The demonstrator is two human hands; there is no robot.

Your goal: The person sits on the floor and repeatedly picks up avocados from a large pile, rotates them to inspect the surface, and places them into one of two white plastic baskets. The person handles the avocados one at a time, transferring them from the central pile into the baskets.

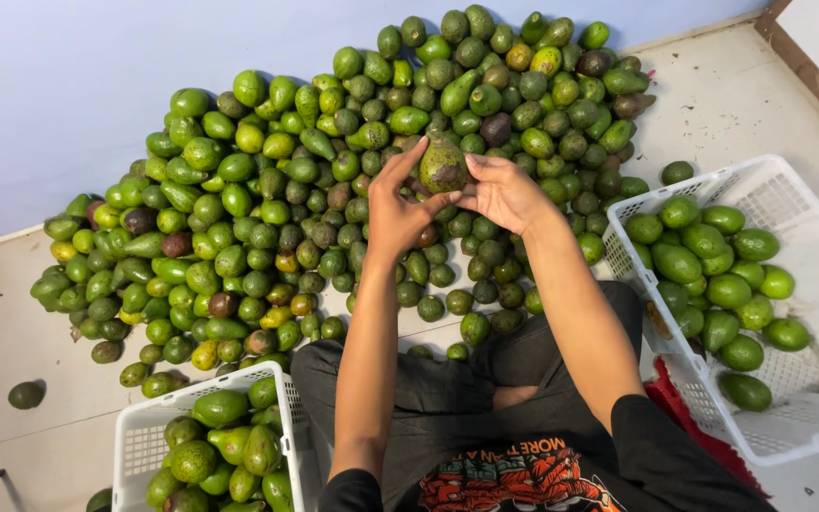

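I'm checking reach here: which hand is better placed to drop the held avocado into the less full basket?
Probably the right hand: it holds the avocado, and the emptier basket is on its side.

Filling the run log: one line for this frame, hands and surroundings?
left hand: holds avocado | right hand: holds same avocado | ahead: avocado pile on floor | left basket, right basket: both white, part-filled with avocados

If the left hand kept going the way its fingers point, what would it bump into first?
Probably the pile of avocados on the floor. The left hand points up and away toward it while touching the held avocado, though the depth is hard to judge.
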